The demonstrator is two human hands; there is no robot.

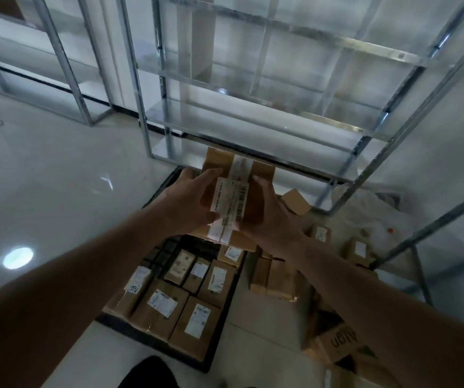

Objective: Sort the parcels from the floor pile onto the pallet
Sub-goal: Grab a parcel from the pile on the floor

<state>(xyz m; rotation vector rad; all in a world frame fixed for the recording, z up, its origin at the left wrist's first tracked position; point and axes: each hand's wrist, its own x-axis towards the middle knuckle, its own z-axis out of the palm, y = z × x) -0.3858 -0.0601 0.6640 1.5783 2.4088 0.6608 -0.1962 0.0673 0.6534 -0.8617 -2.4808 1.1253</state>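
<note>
I hold a brown cardboard parcel with a white barcode label and clear tape in the air, above the far part of the black pallet. My left hand grips its left side, thumb on top. My right hand grips its right side. Several labelled brown parcels lie in rows on the pallet below. The floor pile of parcels spreads to the right of the pallet, down to a printed box at lower right.
Metal shelving racks stand just behind the pallet and to the right, with a slanted post crossing the pile. A white plastic bag lies behind the pile. Glossy white floor opens to the left.
</note>
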